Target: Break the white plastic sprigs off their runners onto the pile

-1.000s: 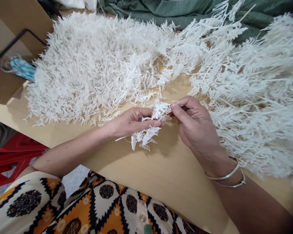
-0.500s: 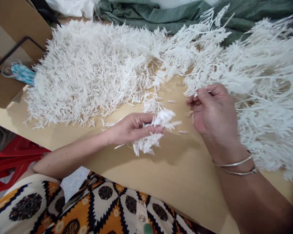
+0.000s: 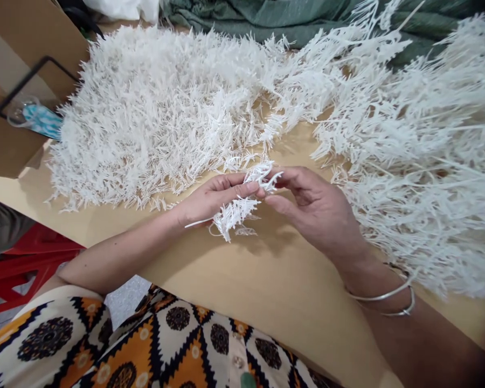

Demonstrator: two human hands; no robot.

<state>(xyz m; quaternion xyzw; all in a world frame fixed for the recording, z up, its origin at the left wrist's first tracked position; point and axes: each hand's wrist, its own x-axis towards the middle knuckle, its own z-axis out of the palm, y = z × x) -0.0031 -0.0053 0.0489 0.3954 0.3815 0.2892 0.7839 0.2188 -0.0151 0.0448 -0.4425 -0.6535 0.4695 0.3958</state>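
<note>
My left hand [image 3: 222,196] pinches a white plastic sprig [image 3: 235,214] with many fine, needle-like branches, its thin bare stem pointing left. My right hand [image 3: 311,207] has come to the sprig's upper right end, its fingers curled against the branch tips and the thumb just below. Exactly where those fingertips grip is partly hidden by the white branches. Both hands are above the table [image 3: 242,275], in front of a broad heap of short white plastic pieces [image 3: 157,113].
Longer uncut-looking white plastic branches [image 3: 432,161] are piled on the right. At the left stand a cardboard box [image 3: 8,145] and a blue-and-white item [image 3: 44,119] beside a black wire frame [image 3: 34,70]. Green cloth [image 3: 242,19] lies behind; a red stool [image 3: 32,258] is lower left.
My right hand has moved left, from beside the long branches to the sprig in my left hand. The left hand stays nearly in place, and the view has shifted slightly.
</note>
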